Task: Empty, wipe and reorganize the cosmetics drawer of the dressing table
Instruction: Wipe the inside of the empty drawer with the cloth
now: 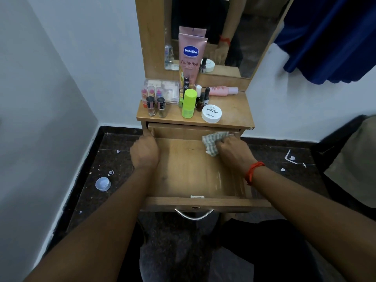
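right hand (232, 148) scrunching the checked cloth (213, 143) in the pulled-out drawer (193, 174), left hand (144, 152) gripping its side wall

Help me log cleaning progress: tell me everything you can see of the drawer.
The drawer is wood-look brown board, pulled out of the dressing table and holding no cosmetics. Whitish streaks mark its floor near the right front. A curved metal handle hangs on its front panel. The left hand holds its left wall; the right hand holds a checked cloth against its back right corner.
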